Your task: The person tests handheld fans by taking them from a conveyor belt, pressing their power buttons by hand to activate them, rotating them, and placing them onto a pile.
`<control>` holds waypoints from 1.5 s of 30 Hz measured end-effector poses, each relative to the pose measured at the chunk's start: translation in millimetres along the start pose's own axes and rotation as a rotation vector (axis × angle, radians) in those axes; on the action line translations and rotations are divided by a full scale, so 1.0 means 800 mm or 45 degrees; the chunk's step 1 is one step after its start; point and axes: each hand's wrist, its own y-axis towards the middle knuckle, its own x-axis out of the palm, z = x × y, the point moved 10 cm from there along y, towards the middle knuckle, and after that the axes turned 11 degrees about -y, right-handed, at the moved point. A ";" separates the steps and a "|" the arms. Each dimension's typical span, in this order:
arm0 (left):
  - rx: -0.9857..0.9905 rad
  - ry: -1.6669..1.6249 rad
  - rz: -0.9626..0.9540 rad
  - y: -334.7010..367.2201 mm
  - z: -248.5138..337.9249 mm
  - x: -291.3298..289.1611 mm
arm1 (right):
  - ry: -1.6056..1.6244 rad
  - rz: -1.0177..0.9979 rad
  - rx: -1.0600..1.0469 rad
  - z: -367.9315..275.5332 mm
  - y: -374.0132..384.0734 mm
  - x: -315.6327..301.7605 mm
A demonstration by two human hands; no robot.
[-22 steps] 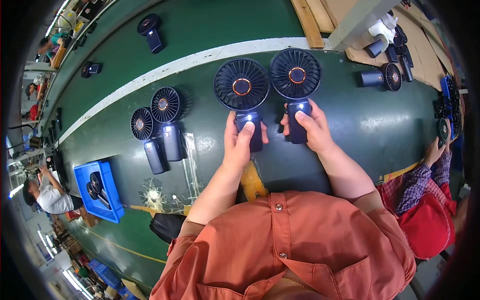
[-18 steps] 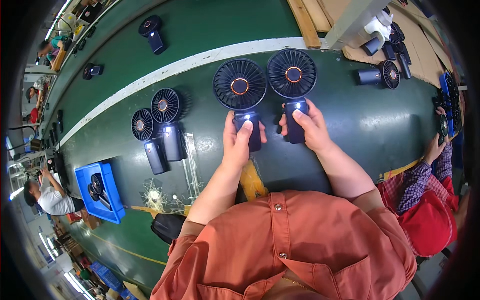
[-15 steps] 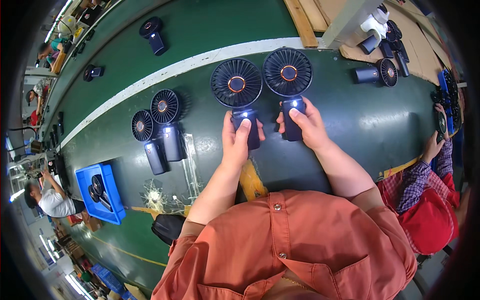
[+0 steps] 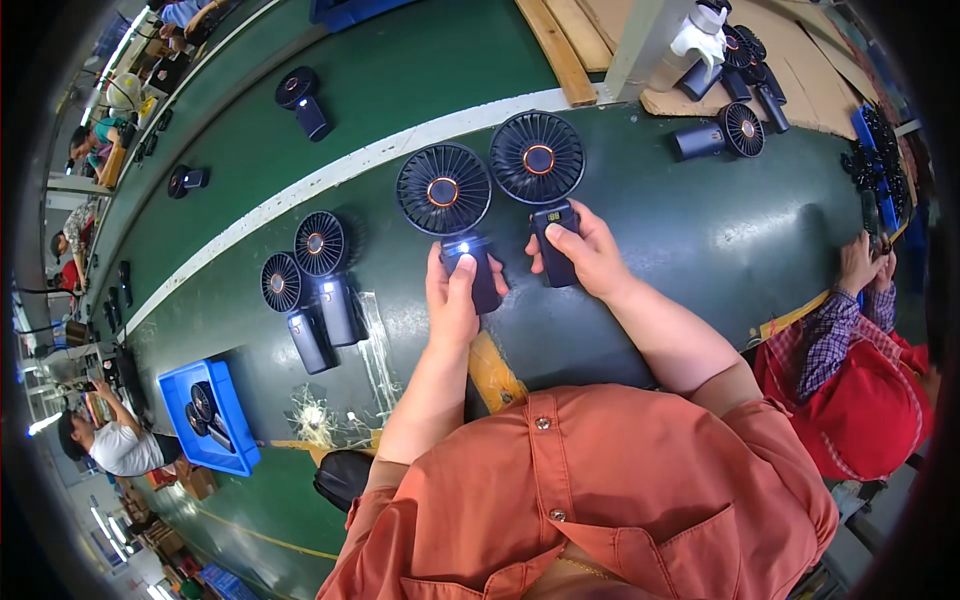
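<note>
In front of me I hold two dark handheld fans side by side, round heads pointing away. My left hand wraps the handle of the left fan, its thumb just below a bright white light. The right fan is in my right hand, thumb pressed on the handle below a small lit display. Left of my hands, two more fans lie close together on the green table, each with a white light showing on its handle.
A blue bin with several fans stands at left. Single fans lie beyond the white strip. Another fan lies near cardboard and a post. A co-worker in red works at right.
Where the right fan's handle had a white glow, a small lit display now shows. Both held fans have shifted left and slightly down in the picture as the whole view moved.
</note>
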 end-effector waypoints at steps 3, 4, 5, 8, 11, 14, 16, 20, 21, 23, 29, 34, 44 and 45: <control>0.025 0.045 0.013 0.001 0.000 0.000 | 0.000 -0.001 -0.011 0.001 0.002 -0.001; 0.032 0.058 0.015 0.002 0.001 -0.001 | -0.007 -0.006 -0.024 0.000 0.003 -0.001; 0.037 0.058 0.017 0.002 0.002 -0.001 | -0.008 -0.011 -0.026 -0.001 0.003 0.000; 0.044 0.088 0.024 0.002 0.003 -0.001 | -0.004 -0.007 -0.034 -0.007 0.003 0.001; 0.026 0.099 0.029 0.001 0.003 0.000 | 0.019 0.010 -0.008 -0.004 0.002 0.001; 0.014 0.121 0.055 0.001 0.000 -0.005 | 0.037 0.006 0.003 -0.002 0.002 0.001; 0.013 0.140 0.053 -0.001 0.000 -0.008 | 0.016 -0.005 -0.028 -0.001 0.002 0.004; -0.036 0.039 0.041 0.000 -0.003 -0.007 | 0.233 -0.035 -0.003 -0.001 0.003 0.002; -0.067 -0.008 0.044 -0.001 -0.005 -0.007 | 0.347 -0.034 -0.011 0.005 0.002 0.001; -0.124 -0.058 0.071 -0.003 -0.011 -0.008 | 0.594 -0.146 -0.011 -0.007 0.001 0.008; -0.274 -0.129 0.032 -0.010 -0.025 -0.008 | 0.682 -0.294 0.011 -0.021 -0.007 0.033; -0.569 -0.315 -0.075 -0.025 -0.052 0.012 | 0.665 -0.389 -0.088 -0.007 -0.013 0.035; -0.481 -0.335 -0.633 -0.030 -0.053 0.061 | 0.540 -0.432 -0.122 -0.030 -0.022 0.054; -0.473 -0.288 -0.604 -0.028 -0.052 0.056 | 0.546 -0.453 -0.084 -0.027 -0.023 0.049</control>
